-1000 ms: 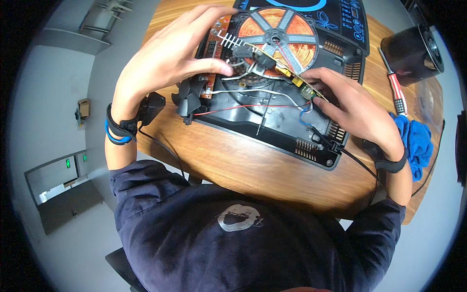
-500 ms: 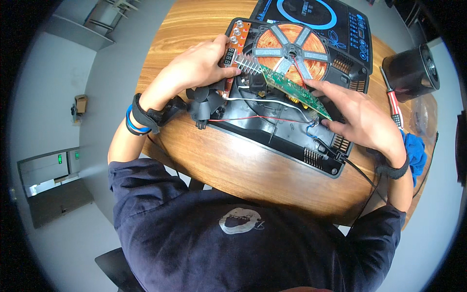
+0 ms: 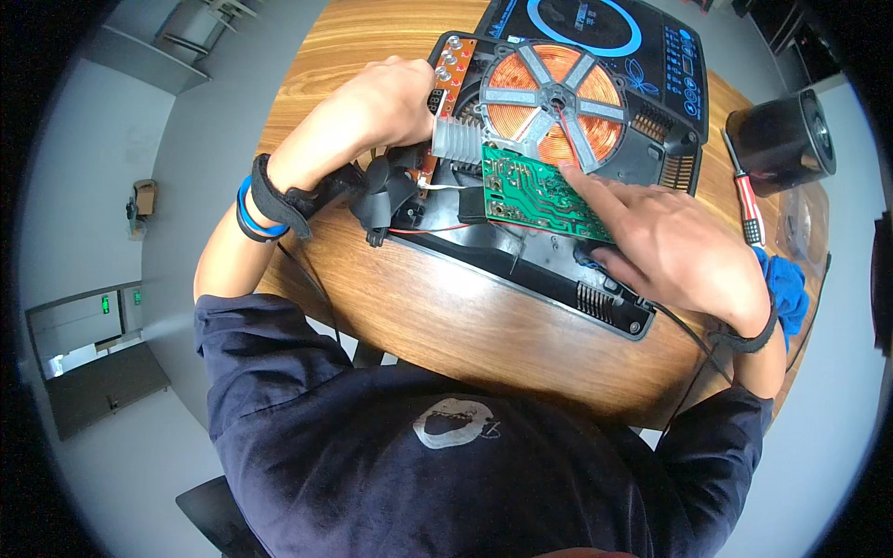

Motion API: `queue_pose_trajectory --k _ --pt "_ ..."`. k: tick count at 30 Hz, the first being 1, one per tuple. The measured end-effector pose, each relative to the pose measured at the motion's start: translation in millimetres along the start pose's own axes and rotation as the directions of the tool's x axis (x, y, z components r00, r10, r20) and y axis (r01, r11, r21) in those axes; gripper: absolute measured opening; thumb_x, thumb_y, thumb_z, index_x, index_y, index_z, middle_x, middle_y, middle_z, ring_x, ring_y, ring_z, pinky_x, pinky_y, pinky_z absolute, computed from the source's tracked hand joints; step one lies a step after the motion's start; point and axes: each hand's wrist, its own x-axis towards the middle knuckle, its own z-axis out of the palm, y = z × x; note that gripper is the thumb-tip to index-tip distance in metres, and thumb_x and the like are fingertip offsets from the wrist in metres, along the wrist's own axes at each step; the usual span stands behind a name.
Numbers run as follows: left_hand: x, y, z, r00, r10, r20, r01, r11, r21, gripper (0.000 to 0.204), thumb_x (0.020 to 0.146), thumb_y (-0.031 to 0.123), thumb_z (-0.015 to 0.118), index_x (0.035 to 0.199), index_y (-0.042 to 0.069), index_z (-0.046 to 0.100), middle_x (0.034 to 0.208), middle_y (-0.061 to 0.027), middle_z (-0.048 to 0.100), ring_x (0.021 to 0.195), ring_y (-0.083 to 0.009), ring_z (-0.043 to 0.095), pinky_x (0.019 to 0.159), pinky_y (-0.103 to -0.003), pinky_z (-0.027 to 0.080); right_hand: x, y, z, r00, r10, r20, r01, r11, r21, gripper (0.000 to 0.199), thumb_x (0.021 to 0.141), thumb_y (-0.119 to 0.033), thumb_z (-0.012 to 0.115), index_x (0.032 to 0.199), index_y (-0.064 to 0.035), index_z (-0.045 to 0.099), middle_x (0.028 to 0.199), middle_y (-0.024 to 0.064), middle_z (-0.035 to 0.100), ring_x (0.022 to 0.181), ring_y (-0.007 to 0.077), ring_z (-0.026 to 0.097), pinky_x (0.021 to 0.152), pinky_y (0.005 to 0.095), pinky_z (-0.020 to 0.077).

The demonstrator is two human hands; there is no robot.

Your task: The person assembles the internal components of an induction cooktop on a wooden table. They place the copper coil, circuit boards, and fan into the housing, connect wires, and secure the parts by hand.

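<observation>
Opened black casing [image 3: 549,288] on a wooden surface [image 3: 437,321], seen from above and read from left to right. The left hand [image 3: 395,100] is curled, knuckles up, at the casing's left side, beside the orange board [image 3: 455,67]; its fingertips are hidden, so whether it grips anything cannot be told. Nearer the wearer, a black fan [image 3: 383,197] sits at the casing's left edge, with a white wire [image 3: 442,187] and a red wire [image 3: 428,230] close to its right. Next comes the finned heat sink [image 3: 458,139], at the left end of the green circuit board [image 3: 535,191], which lies solder side up over the casing, just on the wearer's side of the copper coil [image 3: 502,93]. The board should handle as a light, stiff plate, fragile at its joints, with the metal fins probably making the left end heavier; the safest holds are likely the long edges and the body of the heat sink, sparing the solder tracks and wires. The right hand [image 3: 684,237] appears clamped across the board's right end, forefinger at the upper edge and thumb near the lower; the 2 hands are apart. Farther right, a screwdriver [image 3: 750,205] lies just beside a black cylinder [image 3: 772,139], with a blue cloth [image 3: 789,298] nearer the wearer.
</observation>
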Motion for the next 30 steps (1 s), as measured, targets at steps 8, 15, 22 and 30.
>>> queue_pose_trajectory --k 8,15,22,30 --pt "-7 -1 1 0.997 0.066 0.027 -0.068 0.995 0.069 0.056 0.107 0.05 0.075 0.102 -0.005 0.082 0.104 -0.0344 0.08 0.108 -0.0518 0.079 0.097 -0.057 0.062 14 -12 35 0.973 0.064 -0.221 -0.088 0.991 -0.099 0.07 0.104 -0.029 0.079 0.16 0.0048 0.053 0.124 0.0271 0.073 0.089 0.0424 0.078 0.08 0.0503 0.0636" --pt "-22 -6 4 0.993 0.101 -0.06 -0.097 0.993 0.071 0.044 0.111 0.036 0.069 0.106 -0.008 0.077 0.105 -0.0357 0.078 0.11 -0.0536 0.076 0.098 -0.06 0.06 13 -16 39 0.966 0.061 -0.251 -0.075 0.996 -0.048 0.067 0.102 -0.021 0.079 0.157 0.0077 0.053 0.126 0.0284 0.071 0.086 0.0432 0.078 0.078 0.0489 0.0643" --pt "-42 -10 -6 0.926 0.213 -0.312 -0.175 0.974 0.145 0.035 0.113 0.029 0.066 0.11 -0.007 0.068 0.104 -0.0323 0.077 0.105 -0.0522 0.075 0.091 -0.06 0.06 15 -15 34 0.963 0.043 -0.267 -0.034 0.999 0.039 0.064 0.102 -0.017 0.077 0.157 0.0058 0.051 0.123 0.0303 0.073 0.091 0.0466 0.079 0.081 0.0529 0.0644" --pt "-49 11 -27 0.953 0.015 -0.304 -0.054 0.991 -0.119 0.055 0.118 0.049 0.054 0.108 -0.003 0.067 0.088 -0.0278 0.076 0.093 -0.0479 0.079 0.086 -0.057 0.059 17 12 22 0.977 0.146 -0.158 -0.095 0.951 0.293 0.075 0.107 -0.008 0.067 0.177 -0.0111 0.038 0.138 0.032 0.073 0.122 0.0512 0.074 0.105 0.0545 0.0592"
